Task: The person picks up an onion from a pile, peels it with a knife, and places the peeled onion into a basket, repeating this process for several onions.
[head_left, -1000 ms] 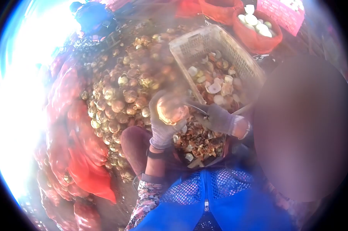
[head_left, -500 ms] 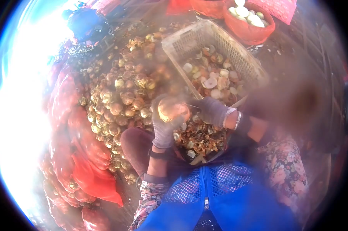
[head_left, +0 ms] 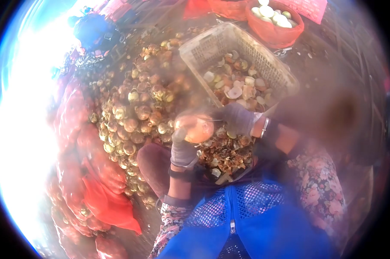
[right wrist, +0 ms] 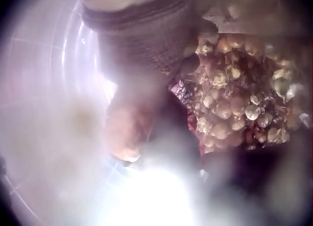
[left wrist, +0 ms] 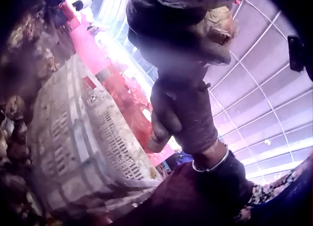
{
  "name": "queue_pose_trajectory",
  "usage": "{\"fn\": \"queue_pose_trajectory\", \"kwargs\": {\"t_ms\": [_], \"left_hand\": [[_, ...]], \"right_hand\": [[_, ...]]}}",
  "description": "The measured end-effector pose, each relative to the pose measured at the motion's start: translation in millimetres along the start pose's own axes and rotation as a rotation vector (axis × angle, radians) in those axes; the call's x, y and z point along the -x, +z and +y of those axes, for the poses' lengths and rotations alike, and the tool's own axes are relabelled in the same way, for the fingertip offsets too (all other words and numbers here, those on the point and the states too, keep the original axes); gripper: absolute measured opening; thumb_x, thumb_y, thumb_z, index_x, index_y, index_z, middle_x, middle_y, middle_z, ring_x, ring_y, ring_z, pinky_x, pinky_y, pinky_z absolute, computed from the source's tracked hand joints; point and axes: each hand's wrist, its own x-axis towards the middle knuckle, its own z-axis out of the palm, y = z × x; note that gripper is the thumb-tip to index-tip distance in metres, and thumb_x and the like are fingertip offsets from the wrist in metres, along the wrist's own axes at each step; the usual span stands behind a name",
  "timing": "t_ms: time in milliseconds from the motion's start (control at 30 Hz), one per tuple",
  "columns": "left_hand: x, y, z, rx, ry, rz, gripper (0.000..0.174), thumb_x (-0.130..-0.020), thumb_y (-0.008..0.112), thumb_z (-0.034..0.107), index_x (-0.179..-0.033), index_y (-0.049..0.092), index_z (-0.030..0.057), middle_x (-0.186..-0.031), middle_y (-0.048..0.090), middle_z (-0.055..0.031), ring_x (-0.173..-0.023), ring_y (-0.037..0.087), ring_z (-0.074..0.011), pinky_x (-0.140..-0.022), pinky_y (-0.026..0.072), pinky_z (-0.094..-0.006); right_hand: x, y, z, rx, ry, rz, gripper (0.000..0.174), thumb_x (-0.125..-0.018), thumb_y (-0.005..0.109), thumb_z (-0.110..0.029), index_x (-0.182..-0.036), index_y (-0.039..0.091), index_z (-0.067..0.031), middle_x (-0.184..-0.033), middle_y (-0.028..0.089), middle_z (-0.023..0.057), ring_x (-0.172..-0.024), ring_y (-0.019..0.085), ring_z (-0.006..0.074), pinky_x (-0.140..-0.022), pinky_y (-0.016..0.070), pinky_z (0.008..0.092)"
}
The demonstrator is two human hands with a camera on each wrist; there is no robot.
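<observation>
The left hand [head_left: 184, 151], in a grey glove, gripped a scallop [head_left: 198, 128] over the lap, near the middle of the scene. The right hand [head_left: 238, 118] was closed around a small knife [left wrist: 157, 142], with its blade at the scallop's right edge. A basket [head_left: 203, 47] stood farther behind.

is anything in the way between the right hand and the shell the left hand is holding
Nothing visible. The left hand holds the shell up, and the right hand is right beside it; only the thin tool it grips spans the gap.
</observation>
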Motion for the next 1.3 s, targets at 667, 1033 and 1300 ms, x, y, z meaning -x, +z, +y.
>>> {"fn": "queue_pose_trajectory", "kwargs": {"t_ms": [667, 1033, 1300], "left_hand": [[8.7, -1.1, -13.0, 0.298, -0.025, 0.047, 0.084, -0.076, 0.063, 0.067, -0.131, 0.052, 0.0051, -0.125, 0.059, -0.0162, -0.110, 0.060, -0.0328, -0.088, 0.0542, -0.0475], [14.2, -22.3, -3.4, 0.386, -0.084, -0.208, 0.097, -0.060, 0.085, 0.044, -0.136, 0.042, 0.0021, -0.117, 0.057, -0.0132, -0.099, 0.063, -0.0281, -0.081, 0.0566, -0.0406], [16.3, -4.6, 0.7, 0.169, -0.183, -0.157, 0.088, -0.071, 0.068, 0.071, -0.122, 0.053, 0.0006, -0.112, 0.061, -0.0146, -0.100, 0.063, -0.0289, -0.086, 0.0558, -0.0409]], "right_hand": [[-25.6, 38.4, 31.8, 0.224, -0.351, 0.508, 0.073, -0.085, 0.060, -0.007, -0.150, 0.035, -0.0322, -0.073, 0.064, 0.0075, -0.055, 0.062, 0.0221, -0.047, 0.0486, 0.0354], [-2.0, 4.3, 8.3, -0.869, -0.142, -0.220, 0.047, -0.098, 0.056, -0.035, -0.142, 0.046, -0.0212, -0.065, 0.062, 0.0039, -0.045, 0.053, 0.0113, -0.038, 0.0410, 0.0260], [16.4, -16.0, -22.0, -1.260, 0.218, -0.002, 0.036, -0.089, 0.068, -0.036, -0.100, 0.070, -0.0014, -0.058, 0.057, 0.0001, -0.041, 0.047, 0.0076, -0.035, 0.0335, 0.0243]]}}
